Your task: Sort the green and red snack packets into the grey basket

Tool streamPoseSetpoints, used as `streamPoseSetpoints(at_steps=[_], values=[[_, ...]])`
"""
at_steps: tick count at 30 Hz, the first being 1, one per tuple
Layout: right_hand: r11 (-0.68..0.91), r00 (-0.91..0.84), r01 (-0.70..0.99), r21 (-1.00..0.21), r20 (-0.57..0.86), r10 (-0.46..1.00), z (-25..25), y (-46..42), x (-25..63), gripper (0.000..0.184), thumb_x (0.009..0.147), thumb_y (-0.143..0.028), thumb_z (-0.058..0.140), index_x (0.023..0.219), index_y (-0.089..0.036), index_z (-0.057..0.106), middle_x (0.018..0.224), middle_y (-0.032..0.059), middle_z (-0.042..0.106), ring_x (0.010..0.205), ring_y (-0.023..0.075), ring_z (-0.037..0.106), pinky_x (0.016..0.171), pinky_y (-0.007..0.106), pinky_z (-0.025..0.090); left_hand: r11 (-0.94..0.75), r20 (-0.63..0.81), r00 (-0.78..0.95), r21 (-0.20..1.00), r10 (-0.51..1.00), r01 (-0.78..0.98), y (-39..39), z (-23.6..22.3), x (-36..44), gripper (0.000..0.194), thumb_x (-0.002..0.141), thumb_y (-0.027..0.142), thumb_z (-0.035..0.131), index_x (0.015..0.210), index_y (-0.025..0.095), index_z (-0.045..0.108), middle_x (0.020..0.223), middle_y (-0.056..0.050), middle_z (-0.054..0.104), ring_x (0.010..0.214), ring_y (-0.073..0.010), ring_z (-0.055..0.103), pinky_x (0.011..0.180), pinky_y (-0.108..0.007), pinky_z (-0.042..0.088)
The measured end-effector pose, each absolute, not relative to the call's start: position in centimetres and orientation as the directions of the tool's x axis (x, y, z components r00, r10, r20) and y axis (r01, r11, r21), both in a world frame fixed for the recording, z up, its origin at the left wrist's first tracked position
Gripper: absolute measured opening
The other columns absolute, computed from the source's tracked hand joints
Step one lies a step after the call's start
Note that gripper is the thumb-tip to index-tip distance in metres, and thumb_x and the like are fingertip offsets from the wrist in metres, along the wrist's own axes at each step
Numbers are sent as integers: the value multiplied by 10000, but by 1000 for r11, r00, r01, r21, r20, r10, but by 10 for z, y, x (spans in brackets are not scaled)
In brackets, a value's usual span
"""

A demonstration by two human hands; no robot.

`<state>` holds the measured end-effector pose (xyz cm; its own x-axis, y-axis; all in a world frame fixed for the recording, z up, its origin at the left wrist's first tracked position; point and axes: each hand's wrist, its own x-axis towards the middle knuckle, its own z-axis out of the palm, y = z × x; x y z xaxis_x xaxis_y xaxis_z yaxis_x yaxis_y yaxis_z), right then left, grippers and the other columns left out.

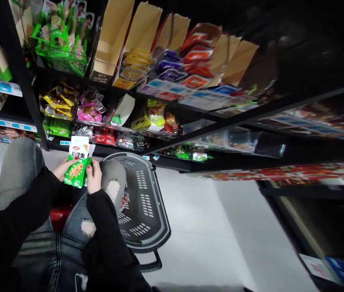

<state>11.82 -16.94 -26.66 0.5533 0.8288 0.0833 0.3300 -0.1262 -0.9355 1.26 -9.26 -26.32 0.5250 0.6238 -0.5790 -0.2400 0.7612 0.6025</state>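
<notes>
The left hand [60,168], left of center in the frame, grasps a green-and-white packet [76,162] by its left side, with the thumb across the front. The packet is tilted slightly, white section at the top and green section below, printed side facing the camera. A rear packet [90,151], mostly hidden, lies directly behind it and projects at the right. The right hand [94,176] grasps the rear packet at its right edge; whether its fingers also contact the front one cannot be determined. Both packets are located above the gap between the knees of the jeans [16,174]. A gray basket [133,202] stands on the floor [196,219] at lower center, beside the right knee; a red-and-white package [124,200] inside it is partly covered by that knee. The basket handle [155,264] extends at the lower end. Across the upper frame, shelves carry green packs [59,36] at upper left, open cardboard boxes [112,32] at upper center, and yellow packs [60,99] and pink packs [91,107] below.
</notes>
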Motion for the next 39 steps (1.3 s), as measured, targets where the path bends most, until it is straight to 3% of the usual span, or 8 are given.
streamPoseSetpoints(at_steps=[5,12,17,21,25,29,35,39], values=[[-221,602,281,-934,-8,798,-273,-165,115,671,606,-405,712,1189,-167,480,1049,101,575,966,239,542,867,393,431,745,-580,504,629,640,-223,-92,-266,13,250,644,233,724,848,103,660,766,-105,729,677,-219,687,682,-308,544],[-142,622,124,-982,-34,782,-282,-164,119,412,691,-374,633,1064,-211,566,992,49,606,851,184,578,778,336,475,758,-608,474,606,637,-241,-90,-269,16,390,681,396,697,918,89,650,839,-143,725,737,-251,692,735,-361,547],[-36,703,-163,-986,-142,697,-286,-165,132,280,640,-332,652,855,-187,550,767,-11,592,721,141,551,702,283,445,734,-620,422,652,661,-192,-89,-270,16,268,660,282,718,851,103,660,766,-106,730,683,-231,689,714,-347,544],[43,742,-322,-946,-224,632,-287,-170,154,270,625,-363,633,808,-208,508,709,-39,542,633,106,493,621,244,409,740,-637,403,645,658,-190,-88,-264,15,173,667,235,697,791,122,655,699,-74,723,627,-213,679,681,-335,541],[27,570,-502,-865,-306,763,-281,-180,165,309,676,-473,542,856,-221,551,638,-36,456,464,81,311,452,223,307,761,-637,430,602,640,-242,-88,-256,14,157,686,230,681,800,129,642,717,-73,724,626,-203,678,675,-334,544],[-15,325,-694,-720,-332,886,-273,-185,163,391,690,-503,490,947,-226,590,649,-32,422,456,85,147,411,224,221,796,-637,484,536,600,-281,-89,-252,13,219,713,264,666,887,132,639,749,-69,725,648,-195,680,722,-339,539],[34,298,-780,-625,-323,898,-277,-185,162,490,634,-446,531,1080,-246,569,694,-11,475,476,89,167,408,213,201,897,-649,621,352,439,-266,-88,-247,8,286,782,328,590,966,112,629,823,-102,726,784,-232,687,838,-385,506],[69,243,-856,-512,-281,929,-278,-187,163,611,611,-397,577,1207,-310,477,722,-18,507,468,88,224,394,206,243,919,-625,675,296,392,-260,-86,-247,6,305,819,347,534,955,92,628,840,-122,725,828,-257,683,862,-423,491]])
